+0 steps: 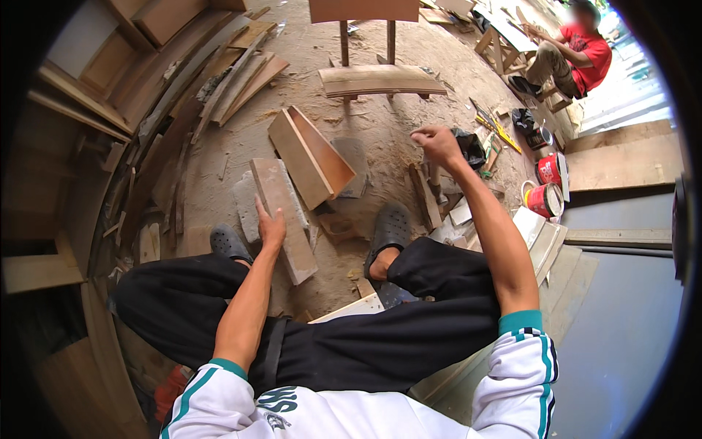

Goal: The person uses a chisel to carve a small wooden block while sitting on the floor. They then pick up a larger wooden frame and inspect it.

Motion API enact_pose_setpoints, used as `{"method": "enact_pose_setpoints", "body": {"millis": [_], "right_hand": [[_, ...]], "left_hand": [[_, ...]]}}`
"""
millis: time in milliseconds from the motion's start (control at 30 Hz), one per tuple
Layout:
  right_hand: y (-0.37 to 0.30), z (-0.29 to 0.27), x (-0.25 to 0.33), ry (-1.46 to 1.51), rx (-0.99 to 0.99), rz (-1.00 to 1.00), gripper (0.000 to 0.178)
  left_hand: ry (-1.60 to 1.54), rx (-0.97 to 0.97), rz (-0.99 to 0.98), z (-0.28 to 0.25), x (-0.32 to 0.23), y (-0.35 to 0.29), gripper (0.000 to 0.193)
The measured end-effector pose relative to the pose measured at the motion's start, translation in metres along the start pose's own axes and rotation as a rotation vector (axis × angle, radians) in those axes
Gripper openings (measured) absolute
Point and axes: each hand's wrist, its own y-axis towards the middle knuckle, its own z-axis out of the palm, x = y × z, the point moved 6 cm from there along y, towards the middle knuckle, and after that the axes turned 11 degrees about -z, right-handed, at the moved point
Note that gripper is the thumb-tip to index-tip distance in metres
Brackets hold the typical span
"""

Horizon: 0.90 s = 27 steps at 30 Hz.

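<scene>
My left hand (271, 227) lies against the left edge of a long light wooden board (284, 212), its finger and thumb stretched apart. The board slants between my feet, over a pale slab (248, 208). Just beyond it rests a narrow wooden piece of joined boards (306, 162), with a reddish inner face. My right hand (441, 148) is raised to the right, fingers curled closed. A short bar-like thing (437, 183) shows right below that hand; whether the fingers hold it is unclear.
Scrap strips (238, 80) pile along the left, beside wooden cabinets (95, 58). Ahead stands a bench-like wooden piece (380, 80). Red cans (542, 199), a yellow-handled tool (499, 132) and offcuts lie to the right. A person in a red shirt (594, 58) sits at the far right.
</scene>
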Motion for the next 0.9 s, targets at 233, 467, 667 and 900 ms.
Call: {"method": "enact_pose_setpoints", "body": {"millis": [233,467,667,900], "right_hand": [[-0.023,0.105,0.036,-0.029,0.158,-0.274,0.021],[-0.033,0.169,-0.003,-0.291,0.292,-0.372,0.020],[-0.036,0.177,-0.059,-0.319,0.201,-0.265,0.026],[-0.028,0.191,-0.083,-0.493,0.365,0.046,0.029]], "left_hand": [[-0.174,0.073,0.123,-0.020,-0.012,0.008,0.085],[-0.180,0.058,0.056,-0.045,-0.009,0.007,0.082],[-0.225,0.037,0.055,-0.047,0.010,0.012,0.083],[-0.319,0.033,0.037,-0.037,0.026,0.024,0.078]]}}
